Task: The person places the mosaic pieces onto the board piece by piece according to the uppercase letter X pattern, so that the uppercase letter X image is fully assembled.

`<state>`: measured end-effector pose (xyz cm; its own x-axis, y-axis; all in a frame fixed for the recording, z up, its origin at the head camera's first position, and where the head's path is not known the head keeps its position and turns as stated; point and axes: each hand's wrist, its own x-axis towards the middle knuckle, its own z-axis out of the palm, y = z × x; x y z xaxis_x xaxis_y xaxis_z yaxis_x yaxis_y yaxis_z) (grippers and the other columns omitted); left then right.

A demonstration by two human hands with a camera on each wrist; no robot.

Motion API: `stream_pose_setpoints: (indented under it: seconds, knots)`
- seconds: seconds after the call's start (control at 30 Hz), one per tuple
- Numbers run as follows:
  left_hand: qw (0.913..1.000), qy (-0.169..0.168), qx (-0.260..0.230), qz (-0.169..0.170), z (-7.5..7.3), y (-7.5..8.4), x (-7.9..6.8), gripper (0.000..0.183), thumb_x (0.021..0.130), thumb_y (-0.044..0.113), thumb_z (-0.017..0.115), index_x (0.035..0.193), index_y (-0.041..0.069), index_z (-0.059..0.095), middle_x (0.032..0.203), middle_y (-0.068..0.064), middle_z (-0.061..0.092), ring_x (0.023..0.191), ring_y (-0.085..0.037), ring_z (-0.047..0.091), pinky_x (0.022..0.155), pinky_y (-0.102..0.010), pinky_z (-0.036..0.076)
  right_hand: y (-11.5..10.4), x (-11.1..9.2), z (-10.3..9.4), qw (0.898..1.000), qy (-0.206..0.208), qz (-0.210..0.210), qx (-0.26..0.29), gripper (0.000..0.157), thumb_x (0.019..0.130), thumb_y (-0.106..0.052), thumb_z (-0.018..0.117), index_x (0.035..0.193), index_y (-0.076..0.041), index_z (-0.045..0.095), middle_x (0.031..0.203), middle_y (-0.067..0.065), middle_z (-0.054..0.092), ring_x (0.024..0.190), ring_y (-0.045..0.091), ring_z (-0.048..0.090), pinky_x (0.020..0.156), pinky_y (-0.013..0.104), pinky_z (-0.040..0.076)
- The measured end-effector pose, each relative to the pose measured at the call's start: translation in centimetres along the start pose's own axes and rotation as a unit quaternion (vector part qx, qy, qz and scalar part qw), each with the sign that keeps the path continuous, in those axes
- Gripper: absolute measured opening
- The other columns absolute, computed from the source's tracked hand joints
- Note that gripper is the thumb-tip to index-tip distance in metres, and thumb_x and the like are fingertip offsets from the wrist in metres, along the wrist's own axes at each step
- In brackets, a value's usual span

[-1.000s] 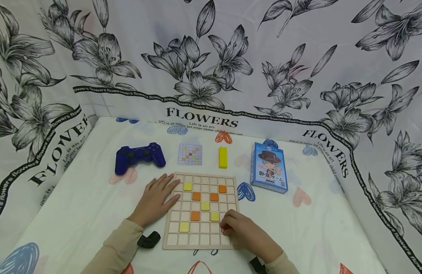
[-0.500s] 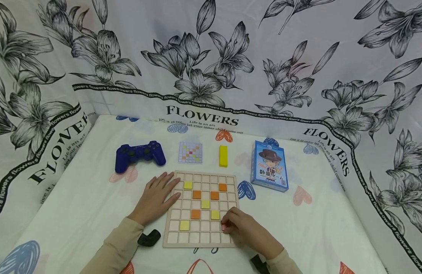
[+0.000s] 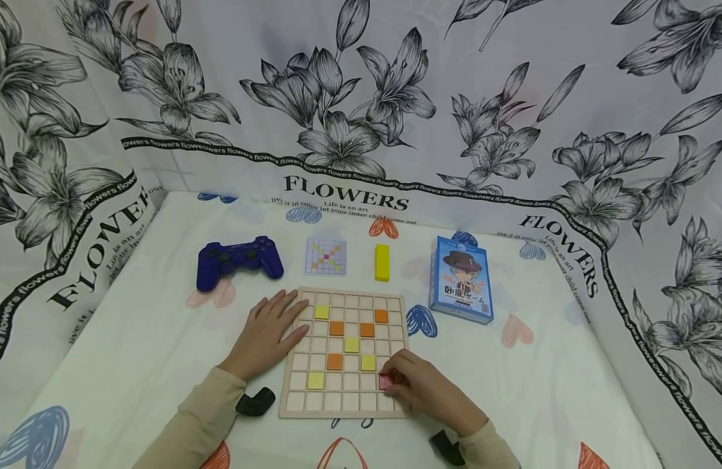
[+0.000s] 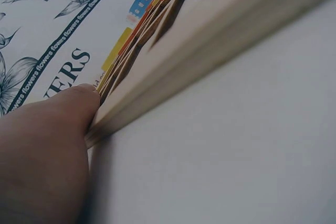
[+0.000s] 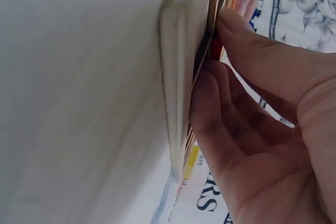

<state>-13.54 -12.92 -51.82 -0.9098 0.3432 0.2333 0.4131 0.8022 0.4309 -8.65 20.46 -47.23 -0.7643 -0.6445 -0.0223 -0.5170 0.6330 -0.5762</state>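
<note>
A square wooden grid board [image 3: 333, 412] lies on the cloth, with several yellow and orange square tiles set in its cells. My right hand [image 3: 431, 394] is at the board's lower right, thumb and fingers pinching a pinkish-red tile [image 3: 385, 382] at a right-hand cell of the second row from the front. In the right wrist view the red tile [image 5: 216, 48] shows edge-on by the thumb, partly hidden. My left hand [image 3: 264, 335] rests with spread fingers on the board's left edge; in the left wrist view its thumb [image 4: 73, 103] lies against the board's side.
Behind the board are a blue game controller [image 3: 240, 262], a small pattern card [image 3: 326, 256], a yellow block [image 3: 382, 262] and a blue card-game box [image 3: 461, 280]. Black wrist devices [image 3: 255, 402] show under both wrists. Flower-printed fabric [image 3: 361, 98] surrounds the table.
More of the pinkish-red tile shows beneath the right fingers, which stay at the same cell. The left hand holds its place. The whole head view has shifted slightly upward.
</note>
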Motion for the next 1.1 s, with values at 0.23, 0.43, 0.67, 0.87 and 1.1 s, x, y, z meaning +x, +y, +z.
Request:
stream_pose_setpoints:
  seconds: [0.23,0.43,0.67,0.87,1.1]
  knots:
    - [1.0,0.0,0.002,0.0,0.21,-0.09,-0.2,0.057,0.097,0.049,0.048,0.145,0.019,0.044,0.153,-0.009,0.034,0.143,-0.031,0.024,0.114,-0.054,0.015,-0.01,-0.24,0.18,1.0,0.0,-0.013,0.009,0.018,0.089,-0.017,0.068,0.106,-0.015,0.06,0.104,-0.008,0.056,0.082,0.003,0.053,0.073,0.015,0.05]
    - [1.0,-0.001,0.003,-0.001,0.16,-0.01,-0.3,0.057,0.097,0.05,0.047,0.145,0.02,0.043,0.153,-0.008,0.034,0.144,-0.031,0.024,0.114,-0.054,0.015,-0.16,-0.23,0.19,1.0,0.006,-0.017,0.024,0.015,0.089,-0.015,0.067,0.101,-0.016,0.059,0.102,-0.009,0.056,0.081,0.003,0.053,0.071,0.014,0.05]
    - [1.0,-0.001,0.001,-0.002,0.25,-0.05,-0.29,0.057,0.097,0.05,0.047,0.145,0.02,0.043,0.154,-0.008,0.033,0.144,-0.03,0.023,0.115,-0.054,0.014,-0.28,-0.08,0.19,1.0,-0.013,-0.001,0.016,0.015,0.089,-0.015,0.068,0.102,-0.018,0.059,0.105,-0.01,0.058,0.087,0.001,0.053,0.078,0.017,0.051]
    - [1.0,-0.003,-0.001,-0.006,0.27,0.03,-0.24,0.057,0.097,0.05,0.046,0.146,0.02,0.043,0.154,-0.008,0.033,0.144,-0.03,0.022,0.115,-0.053,0.013,-0.23,-0.05,0.15,1.0,-0.017,-0.004,-0.025,0.013,0.09,-0.019,0.068,0.1,-0.017,0.06,0.105,-0.01,0.057,0.089,0.001,0.054,0.08,0.018,0.052]
    - [1.0,-0.006,0.0,-0.006,0.36,0.06,-0.16,0.057,0.097,0.05,0.046,0.146,0.02,0.043,0.154,-0.008,0.033,0.144,-0.03,0.022,0.115,-0.053,0.014,-0.21,-0.23,0.0,0.998,-0.009,-0.02,-0.054,0.013,0.09,-0.02,0.068,0.101,-0.017,0.061,0.105,-0.009,0.057,0.09,0.003,0.055,0.082,0.019,0.052]
